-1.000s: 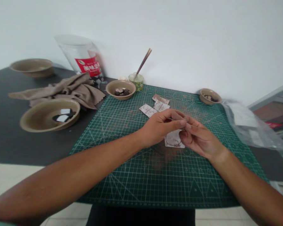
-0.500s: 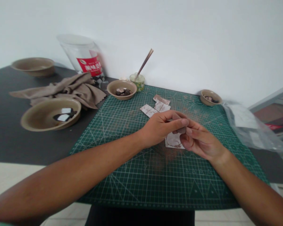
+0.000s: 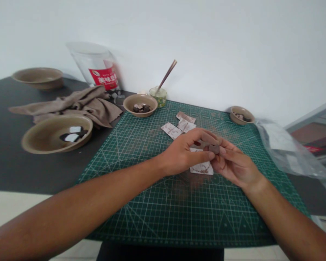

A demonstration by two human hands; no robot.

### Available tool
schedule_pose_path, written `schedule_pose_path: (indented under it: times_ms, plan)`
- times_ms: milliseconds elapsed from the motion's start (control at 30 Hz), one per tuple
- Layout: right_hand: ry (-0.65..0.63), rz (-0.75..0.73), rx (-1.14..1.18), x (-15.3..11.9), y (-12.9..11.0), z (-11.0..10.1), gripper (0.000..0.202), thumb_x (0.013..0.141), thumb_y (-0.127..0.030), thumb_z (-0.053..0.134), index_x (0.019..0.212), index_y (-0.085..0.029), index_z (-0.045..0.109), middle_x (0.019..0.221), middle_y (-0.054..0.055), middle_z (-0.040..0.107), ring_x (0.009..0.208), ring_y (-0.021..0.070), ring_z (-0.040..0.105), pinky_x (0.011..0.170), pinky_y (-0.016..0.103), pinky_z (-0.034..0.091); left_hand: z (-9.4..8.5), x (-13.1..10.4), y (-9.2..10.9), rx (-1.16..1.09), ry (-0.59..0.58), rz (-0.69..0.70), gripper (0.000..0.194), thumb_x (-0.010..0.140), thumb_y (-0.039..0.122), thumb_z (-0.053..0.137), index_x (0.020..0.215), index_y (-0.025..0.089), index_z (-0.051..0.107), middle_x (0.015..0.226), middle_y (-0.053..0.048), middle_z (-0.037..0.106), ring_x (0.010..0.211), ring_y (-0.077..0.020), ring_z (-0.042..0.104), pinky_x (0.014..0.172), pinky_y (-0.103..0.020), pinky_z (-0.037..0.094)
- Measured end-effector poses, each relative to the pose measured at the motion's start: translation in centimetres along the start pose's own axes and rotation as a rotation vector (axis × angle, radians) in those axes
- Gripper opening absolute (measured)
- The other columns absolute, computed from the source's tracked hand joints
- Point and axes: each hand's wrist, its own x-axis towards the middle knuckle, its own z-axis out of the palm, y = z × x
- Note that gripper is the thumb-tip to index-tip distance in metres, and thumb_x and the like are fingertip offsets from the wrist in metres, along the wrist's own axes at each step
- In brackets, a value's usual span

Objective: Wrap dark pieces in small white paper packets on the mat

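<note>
A small grey-brown piece (image 3: 214,149) is pinched between the fingertips of both hands, above a green cutting mat (image 3: 152,203). My left hand (image 3: 180,154) is closed from the left, with its thumb at the piece's lower side and its fingers arched over the top. From the other side my right hand (image 3: 237,166) grips it between thumb and fingers; some fingertips are hidden. Beneath the hands lies a white square sheet (image 3: 202,168) with brown smudges. More smudged sheets (image 3: 171,130) lie just beyond, one browner than the others.
At the left are a bowl (image 3: 43,139) holding dark and white pieces, a crumpled brown cloth (image 3: 84,107), another bowl (image 3: 39,78) and a clear tub (image 3: 89,58). Small bowls (image 3: 140,113) (image 3: 240,119) hold dark pieces. Sticks stand in a green-patterned cup (image 3: 160,99). A plastic bag (image 3: 285,145) lies right.
My left thumb has shifted down and away from its fingers, so the small piece shows more between the fingertips. The right hand stays nearly in place. The view has tilted slightly.
</note>
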Motion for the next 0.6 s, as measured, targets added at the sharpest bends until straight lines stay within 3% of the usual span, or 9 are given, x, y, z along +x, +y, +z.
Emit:
schedule_pose_path:
  times_ms: [233, 400, 500, 600]
  plan:
    - [-0.008, -0.024, 0.003, 0.08, 0.26, -0.06, 0.040, 0.083, -0.034, 0.079, 0.118, -0.024, 0.061, 0.080, -0.002, 0.068, 0.062, 0.0102, 0.066, 0.054, 0.018, 0.055, 0.48, 0.05, 0.53, 0.268, 0.062, 0.061, 0.022, 0.081, 0.022, 0.080, 0.099, 0.019, 0.067, 0.115, -0.008, 0.068, 0.110, -0.0215, 0.064, 0.098, -0.037, 0.047]
    - [-0.004, -0.011, 0.016, 0.08, 0.22, 0.30, 0.037, 0.082, -0.032, 0.079, 0.115, -0.025, 0.062, 0.088, -0.001, 0.070, 0.063, 0.0088, 0.064, 0.056, 0.018, 0.056, 0.33, 0.03, 0.68, 0.335, 0.060, 0.043, 0.025, 0.080, 0.027, 0.082, 0.098, 0.020, 0.067, 0.116, -0.008, 0.068, 0.111, -0.0232, 0.063, 0.099, -0.039, 0.046]
    - [-0.015, 0.001, 0.008, 0.08, 0.19, 0.39, 0.037, 0.082, -0.032, 0.079, 0.115, -0.027, 0.063, 0.087, -0.002, 0.068, 0.062, 0.0086, 0.062, 0.055, 0.018, 0.054, 0.24, -0.01, 0.56, 0.327, 0.058, 0.023, 0.023, 0.079, 0.027, 0.083, 0.095, 0.020, 0.068, 0.116, -0.007, 0.067, 0.112, -0.0231, 0.062, 0.101, -0.040, 0.044]
    - [-0.021, 0.008, 0.018, 0.13, 0.23, 0.46, 0.038, 0.083, -0.031, 0.078, 0.118, -0.027, 0.064, 0.081, -0.003, 0.064, 0.059, 0.0081, 0.060, 0.053, 0.018, 0.053, 0.32, -0.04, 0.28, 0.158, 0.063, -0.023, 0.020, 0.078, 0.023, 0.083, 0.089, 0.018, 0.067, 0.114, -0.007, 0.066, 0.109, -0.0216, 0.063, 0.099, -0.039, 0.046]
